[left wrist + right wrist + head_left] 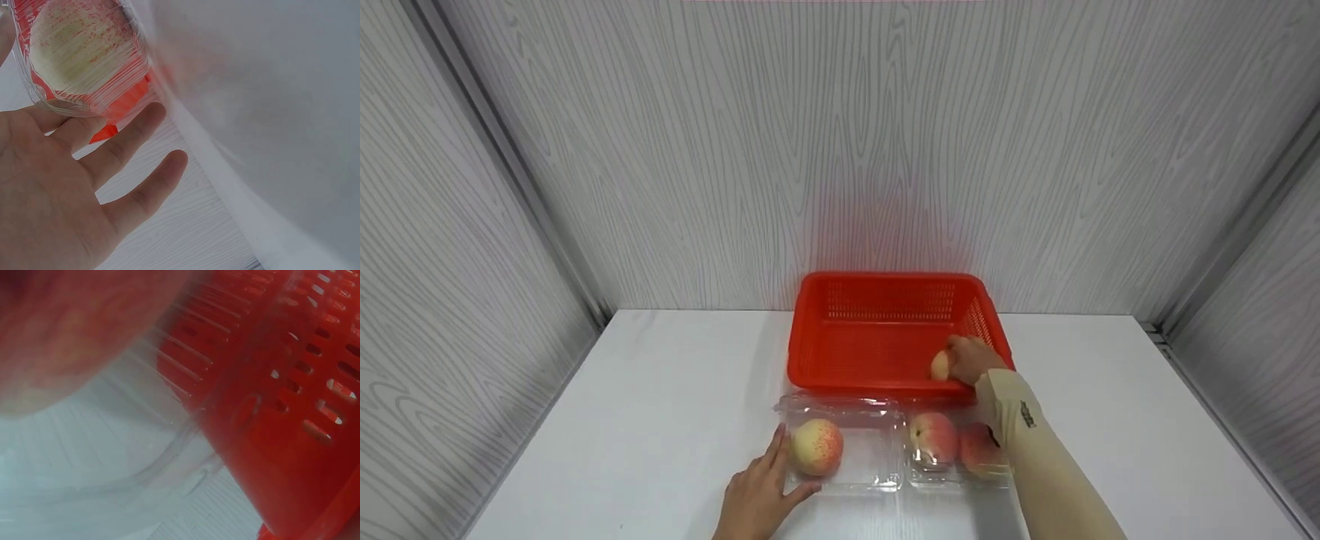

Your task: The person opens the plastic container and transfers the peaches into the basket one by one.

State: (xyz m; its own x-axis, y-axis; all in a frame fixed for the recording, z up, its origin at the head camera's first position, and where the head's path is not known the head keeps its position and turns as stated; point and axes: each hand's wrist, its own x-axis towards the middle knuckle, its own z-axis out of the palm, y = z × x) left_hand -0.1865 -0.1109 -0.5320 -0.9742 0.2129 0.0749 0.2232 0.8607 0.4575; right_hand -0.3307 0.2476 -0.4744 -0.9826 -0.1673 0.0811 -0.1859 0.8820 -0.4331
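My right hand (pixel 975 360) reaches into the red plastic basket (pixel 885 390) and grips a pale peach (pixel 940 366) near its front right corner. The hand partly hides that peach. My left hand (pixel 757 491) rests against the left side of a clear plastic box (pixel 870 480), fingers spread and fairly straight in the left wrist view, fingertips at the box wall. One yellow and red peach (pixel 817 447) sits in the box's left part. In the right part lie a pink peach (pixel 934 439) and a redder peach (pixel 979 450), the latter partly covered by my right sleeve.
The basket stands against the back wall (pixel 885 150), directly behind the box. Side panels (pixel 1260 300) rise on both sides of the white table (pixel 675 397). My right forearm (pixel 1050 465) passes over the box's right end.
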